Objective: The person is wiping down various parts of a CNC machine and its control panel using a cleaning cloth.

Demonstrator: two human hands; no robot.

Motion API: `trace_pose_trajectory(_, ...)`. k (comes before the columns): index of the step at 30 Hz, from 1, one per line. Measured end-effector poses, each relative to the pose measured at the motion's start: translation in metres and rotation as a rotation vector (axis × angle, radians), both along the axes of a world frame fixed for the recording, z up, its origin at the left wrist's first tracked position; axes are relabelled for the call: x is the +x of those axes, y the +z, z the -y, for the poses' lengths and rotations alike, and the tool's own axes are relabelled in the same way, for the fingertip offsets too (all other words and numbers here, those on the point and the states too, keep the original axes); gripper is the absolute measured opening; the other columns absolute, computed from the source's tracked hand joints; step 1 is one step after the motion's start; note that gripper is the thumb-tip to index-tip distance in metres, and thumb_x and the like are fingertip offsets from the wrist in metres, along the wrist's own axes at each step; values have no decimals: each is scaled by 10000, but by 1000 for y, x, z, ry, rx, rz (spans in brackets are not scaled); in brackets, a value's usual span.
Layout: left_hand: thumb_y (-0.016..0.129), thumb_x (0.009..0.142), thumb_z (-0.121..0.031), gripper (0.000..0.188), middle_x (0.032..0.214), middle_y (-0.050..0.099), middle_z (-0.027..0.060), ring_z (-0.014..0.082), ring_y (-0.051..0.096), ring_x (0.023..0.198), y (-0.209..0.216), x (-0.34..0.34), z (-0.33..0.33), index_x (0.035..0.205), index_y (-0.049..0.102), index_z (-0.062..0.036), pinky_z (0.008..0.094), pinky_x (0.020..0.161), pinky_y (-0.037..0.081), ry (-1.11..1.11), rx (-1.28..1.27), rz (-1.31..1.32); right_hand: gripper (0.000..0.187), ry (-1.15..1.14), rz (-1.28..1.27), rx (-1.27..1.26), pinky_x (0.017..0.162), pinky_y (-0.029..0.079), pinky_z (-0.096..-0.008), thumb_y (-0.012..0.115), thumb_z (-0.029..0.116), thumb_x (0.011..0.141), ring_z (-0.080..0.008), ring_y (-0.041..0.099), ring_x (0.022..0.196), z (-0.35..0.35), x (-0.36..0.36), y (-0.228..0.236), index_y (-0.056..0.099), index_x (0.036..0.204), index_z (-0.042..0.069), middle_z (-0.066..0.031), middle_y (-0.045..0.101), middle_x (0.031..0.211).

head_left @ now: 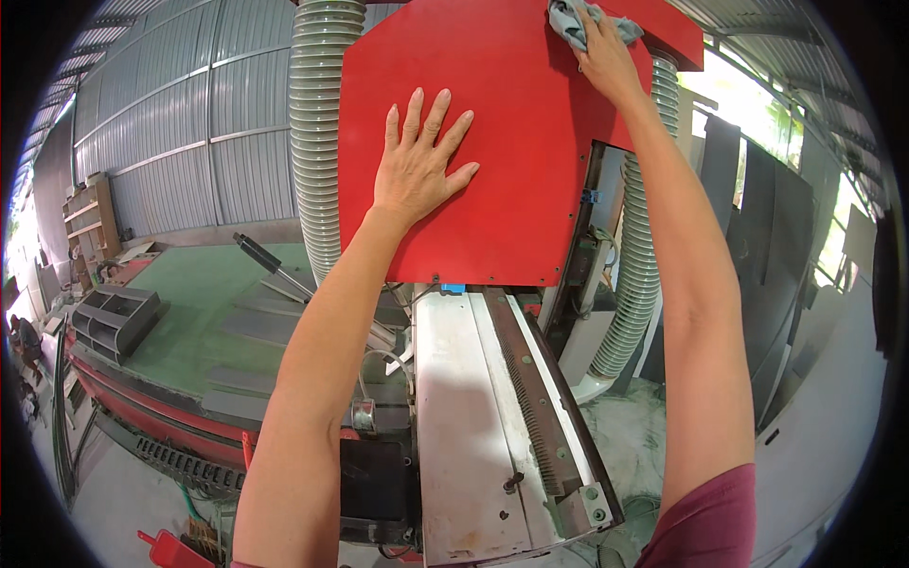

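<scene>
Touching panel (516, 204), left hand (421, 168) splays; right (604, 59) holds cloth (567, 25).

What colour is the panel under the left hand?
The panel is red, clearest in the head view.

Short maroon sleeve (710, 521) on right upper arm (708, 417) — plain fabric — forearms (352, 284) bare

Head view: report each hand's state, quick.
Left hand: open, spread flat on the red panel.
Right hand: closed on a grey cloth.
</scene>
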State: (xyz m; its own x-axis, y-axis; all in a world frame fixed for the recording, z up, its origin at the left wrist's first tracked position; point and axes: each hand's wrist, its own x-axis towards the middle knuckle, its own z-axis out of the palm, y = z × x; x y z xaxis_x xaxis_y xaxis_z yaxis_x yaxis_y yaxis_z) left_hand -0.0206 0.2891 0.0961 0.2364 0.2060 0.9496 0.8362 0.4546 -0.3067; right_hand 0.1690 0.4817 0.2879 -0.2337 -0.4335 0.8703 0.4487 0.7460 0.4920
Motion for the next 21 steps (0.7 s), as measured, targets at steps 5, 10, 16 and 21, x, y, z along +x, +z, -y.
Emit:
trace_pose_trajectory(5, 524, 863, -541, 665, 1559, 174, 48, 308, 121, 1434, -2, -4, 5, 1444, 354, -266, 505, 1152, 102, 22, 8, 16, 736, 8, 2, 24, 1063, 332, -456, 655, 96, 777, -395, 355, 1305, -15, 16, -71, 321, 1430, 154, -187, 352, 1433)
trace_pose_trajectory(10, 527, 867, -526, 665, 1563, 161, 35, 293, 103, 1440, -1, 0, 2, 1452, 340, -271, 494, 1155, 98, 11, 2, 23, 712, -84, 128, -38, 1067, 314, -475, 666, 102, 779, -378, 330, 1332, -17, 48, -114, 360, 1417, 170, -155, 328, 1453)
trace_pose_trajectory(16, 513, 868, -549, 644, 1552, 195, 50, 312, 130, 1430, -2, 0, 3, 1430, 380, -264, 509, 1152, 117, 38, 12, 3, 728, -40, 103, -36, 1055, 329, -476, 663, 103, 771, -388, 344, 1318, -12, 34, -89, 345, 1421, 188, -157, 332, 1450)
trace_pose_trajectory(21, 509, 871, -549, 638, 1549, 202, 46, 310, 138, 1428, -2, 2, -3, 1429, 380, -269, 510, 1151, 120, 31, 15, 0, 667, -16, -21, 30, 1034, 359, -470, 638, 126, 806, -432, 387, 1257, -20, 13, -29, 338, 1400, 82, -254, 372, 1384)
